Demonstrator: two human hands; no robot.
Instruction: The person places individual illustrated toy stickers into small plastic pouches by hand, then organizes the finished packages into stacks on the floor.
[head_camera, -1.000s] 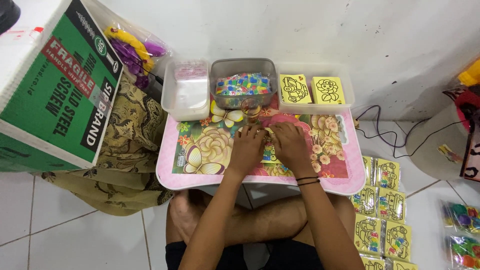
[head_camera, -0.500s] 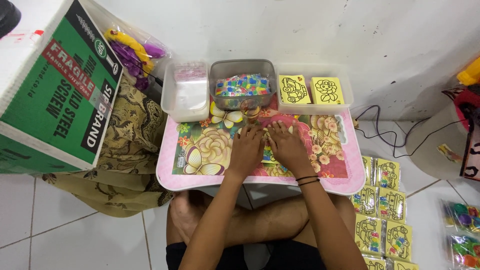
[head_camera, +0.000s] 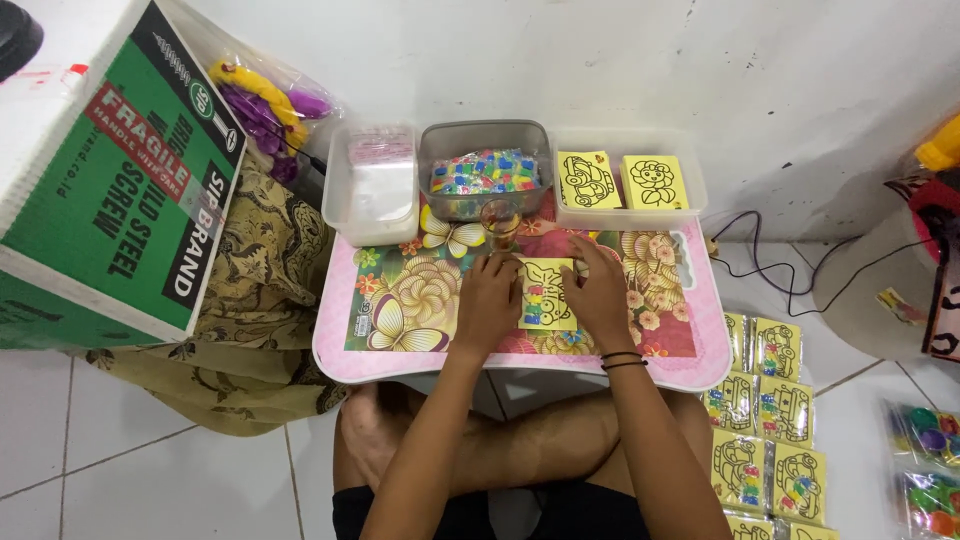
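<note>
Yellow card (head_camera: 546, 294), printed with a line drawing and bearing small coloured pieces, lies flat near the middle of the pink floral lap table (head_camera: 400, 352), slightly toward its far edge. The left hand (head_camera: 488, 305) rests palm-down at the card's left edge, fingers (head_camera: 500, 268) held together and touching that edge. The right hand (head_camera: 598, 296) lies at the card's right edge, fingers loosely together, thumb touching the card's upper right part; neither hand lifts it. A small clear cup (head_camera: 500, 222) stands just beyond the card near the far edge. Along that edge sit three tubs: a white one (head_camera: 371, 190) toward the left corner, a grey one of coloured pieces (head_camera: 485, 170) in the middle, and a clear one with two yellow cards (head_camera: 622, 182) toward the right. Bagged yellow cards (head_camera: 765, 420) lie on the floor beyond the right edge.
</note>
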